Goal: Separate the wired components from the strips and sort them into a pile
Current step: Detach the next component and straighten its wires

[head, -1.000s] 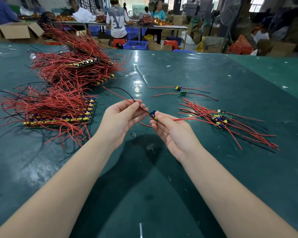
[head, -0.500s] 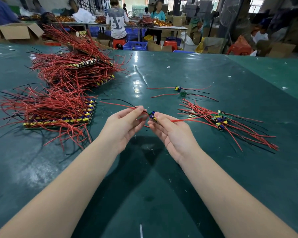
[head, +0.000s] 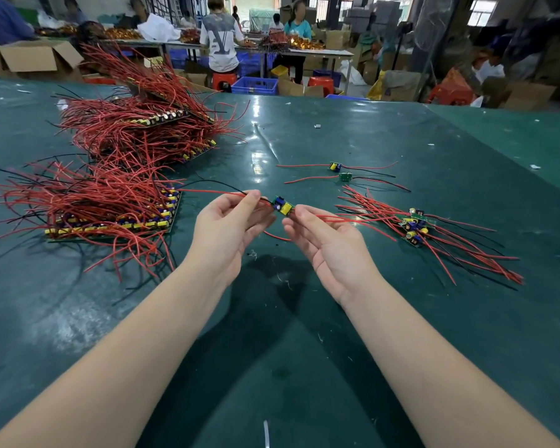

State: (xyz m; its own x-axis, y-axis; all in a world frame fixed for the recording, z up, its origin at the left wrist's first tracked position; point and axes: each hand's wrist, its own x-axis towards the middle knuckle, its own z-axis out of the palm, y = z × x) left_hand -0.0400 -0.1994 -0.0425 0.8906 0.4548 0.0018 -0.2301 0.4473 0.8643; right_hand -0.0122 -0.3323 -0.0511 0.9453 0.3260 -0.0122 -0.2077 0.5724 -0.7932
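Mid-sort, looks like: left hand (head: pixel 227 221) pinching the leads and right hand (head: pixel 324 240) fingertips curled onto one freed wired component (head: pixel 282 206), dead centre above the table (head: pixel 272 350). Next up, probably dropping it on the pile (head: pixel 413 226) at 3 o'clock. Strips (head: pixel 117 218) waiting at 9, two strays (head: pixel 340 171) at 1, nothing blocking.

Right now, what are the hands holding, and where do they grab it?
One small wired component. The left hand pinches its wires beside the board; the right hand pinches the board's other end.
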